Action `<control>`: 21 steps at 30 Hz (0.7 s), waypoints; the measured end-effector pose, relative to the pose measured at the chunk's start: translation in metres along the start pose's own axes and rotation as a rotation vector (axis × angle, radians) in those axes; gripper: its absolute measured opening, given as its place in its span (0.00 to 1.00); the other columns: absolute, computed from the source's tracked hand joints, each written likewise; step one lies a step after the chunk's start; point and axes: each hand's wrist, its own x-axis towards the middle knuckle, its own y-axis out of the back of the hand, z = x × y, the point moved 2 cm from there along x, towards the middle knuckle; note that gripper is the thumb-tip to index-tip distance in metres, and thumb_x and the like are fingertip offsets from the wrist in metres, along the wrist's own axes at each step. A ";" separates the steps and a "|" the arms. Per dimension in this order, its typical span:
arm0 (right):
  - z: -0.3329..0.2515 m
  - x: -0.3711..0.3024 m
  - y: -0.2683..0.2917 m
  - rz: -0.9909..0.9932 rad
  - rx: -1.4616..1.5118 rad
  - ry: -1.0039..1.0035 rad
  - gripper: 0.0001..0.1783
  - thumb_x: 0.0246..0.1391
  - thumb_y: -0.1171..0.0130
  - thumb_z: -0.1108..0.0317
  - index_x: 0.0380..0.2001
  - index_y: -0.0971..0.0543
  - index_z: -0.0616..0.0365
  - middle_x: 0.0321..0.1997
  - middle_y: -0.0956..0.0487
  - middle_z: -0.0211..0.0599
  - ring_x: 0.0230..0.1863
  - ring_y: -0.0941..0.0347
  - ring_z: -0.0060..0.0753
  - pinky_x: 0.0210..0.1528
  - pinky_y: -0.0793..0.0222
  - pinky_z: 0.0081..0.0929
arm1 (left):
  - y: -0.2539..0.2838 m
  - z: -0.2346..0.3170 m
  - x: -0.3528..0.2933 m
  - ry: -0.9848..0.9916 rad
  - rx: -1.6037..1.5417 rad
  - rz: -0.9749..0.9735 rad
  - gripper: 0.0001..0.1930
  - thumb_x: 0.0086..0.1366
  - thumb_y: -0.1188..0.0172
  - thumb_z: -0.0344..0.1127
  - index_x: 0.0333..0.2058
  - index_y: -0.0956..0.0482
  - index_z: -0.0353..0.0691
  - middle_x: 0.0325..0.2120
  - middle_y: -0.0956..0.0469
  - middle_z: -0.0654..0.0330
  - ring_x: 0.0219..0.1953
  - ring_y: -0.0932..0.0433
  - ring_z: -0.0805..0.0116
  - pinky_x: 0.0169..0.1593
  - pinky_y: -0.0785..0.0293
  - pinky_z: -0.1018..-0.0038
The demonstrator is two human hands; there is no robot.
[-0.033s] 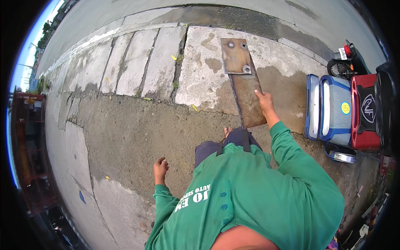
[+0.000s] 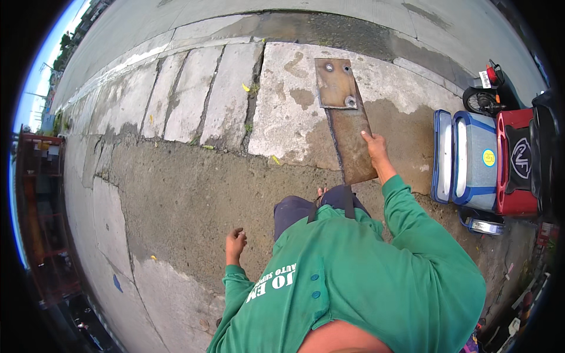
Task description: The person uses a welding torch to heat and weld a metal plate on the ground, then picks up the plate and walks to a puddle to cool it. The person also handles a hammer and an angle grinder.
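My right hand (image 2: 376, 150) is closed on the right edge of a long rusty metal plate (image 2: 351, 141), with the thumb on its upper face. A smaller square steel plate (image 2: 334, 85) overlaps its far end, with round holes or nut-like rings near several of its corners. The long plate's left edge looks dark and rough. My left hand (image 2: 236, 243) hangs low at my left side, its fingers curled and pressed together. Nothing shows in them, and it is apart from the metal.
Cracked concrete slabs (image 2: 200, 94) with gaps run along the roadside. To the right stand a blue and silver tricycle sidecar (image 2: 475, 159) with a red section (image 2: 509, 162), and a motorcycle's rear wheel (image 2: 481, 101). A reddish stall-like structure (image 2: 41, 217) is at far left.
My left hand has swung slightly to the right. The plate in my right hand sits a touch lower in view; the grip is the same.
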 end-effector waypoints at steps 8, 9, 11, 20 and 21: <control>-0.084 0.296 -0.052 0.276 -0.023 -0.037 0.25 0.59 0.32 0.56 0.43 0.18 0.73 0.39 0.16 0.41 0.41 0.21 0.34 0.47 0.28 0.32 | -0.080 0.230 0.215 -0.063 -0.010 -0.059 0.19 0.69 0.40 0.37 0.52 0.20 0.29 0.34 0.16 0.52 0.32 0.18 0.65 0.37 0.21 0.70; -0.100 0.331 -0.063 0.333 -0.038 -0.021 0.26 0.59 0.32 0.56 0.45 0.18 0.73 0.41 0.17 0.43 0.43 0.22 0.35 0.50 0.29 0.34 | -0.096 0.280 0.269 -0.154 -0.047 -0.037 0.19 0.69 0.40 0.37 0.52 0.20 0.30 0.35 0.16 0.51 0.33 0.18 0.63 0.38 0.21 0.69; -0.123 0.390 -0.083 0.433 -0.076 -0.018 0.28 0.58 0.32 0.55 0.47 0.19 0.74 0.46 0.18 0.47 0.47 0.22 0.39 0.55 0.30 0.37 | -0.117 0.408 0.352 -0.421 0.123 -0.078 0.19 0.69 0.39 0.40 0.53 0.19 0.34 0.42 0.18 0.49 0.44 0.19 0.55 0.47 0.22 0.63; -0.237 0.712 -0.110 0.166 -0.078 -0.072 0.25 0.62 0.34 0.58 0.49 0.20 0.72 0.47 0.17 0.46 0.47 0.21 0.37 0.54 0.28 0.34 | -0.301 0.672 0.551 -0.637 0.628 -0.547 0.16 0.71 0.46 0.46 0.40 0.19 0.39 0.41 0.20 0.47 0.47 0.22 0.44 0.50 0.28 0.50; -0.254 0.743 -0.123 0.133 -0.038 -0.096 0.23 0.63 0.35 0.58 0.47 0.19 0.71 0.45 0.17 0.42 0.43 0.21 0.34 0.50 0.27 0.31 | -0.308 0.682 0.567 -0.592 0.552 -0.485 0.16 0.72 0.47 0.46 0.37 0.19 0.38 0.36 0.19 0.44 0.43 0.20 0.42 0.48 0.28 0.49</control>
